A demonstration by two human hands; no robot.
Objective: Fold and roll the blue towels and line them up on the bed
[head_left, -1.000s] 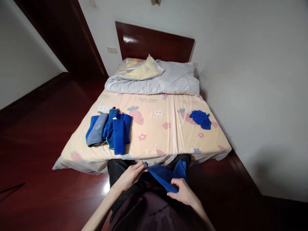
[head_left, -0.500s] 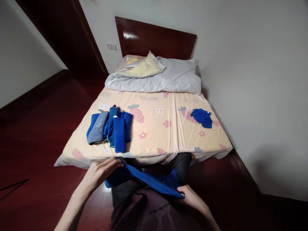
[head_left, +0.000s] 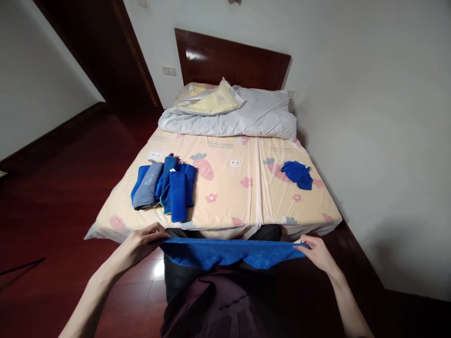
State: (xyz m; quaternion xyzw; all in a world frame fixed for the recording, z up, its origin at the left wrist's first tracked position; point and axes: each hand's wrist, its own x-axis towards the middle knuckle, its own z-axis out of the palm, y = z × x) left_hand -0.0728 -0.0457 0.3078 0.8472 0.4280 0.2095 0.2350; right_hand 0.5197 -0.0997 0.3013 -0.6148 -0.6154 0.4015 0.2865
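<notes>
A blue towel [head_left: 225, 251] is stretched level between my two hands, in front of my lap at the foot of the bed. My left hand [head_left: 146, 239] pinches its left corner, and my right hand [head_left: 315, 249] pinches the right one. The top edge is taut and the lower part hangs slack. On the bed beyond my left hand lies a group of folded towels: a narrow blue one [head_left: 178, 196] in front and a grey one [head_left: 148, 185] with pale lettering beside it. Farther right rests a crumpled blue cloth [head_left: 299, 174].
The bed [head_left: 225, 202] has a cream sheet with carrot and flower prints. A rolled grey quilt [head_left: 229, 122] and a pale yellow cloth [head_left: 218, 102] lie by the dark wooden headboard [head_left: 236, 58]. A white wall [head_left: 380, 141] stands on the right.
My right hand has moved right and up, and my hands are farther apart. The blue towel has gone from slanted to level and is pulled taut along its top edge.
</notes>
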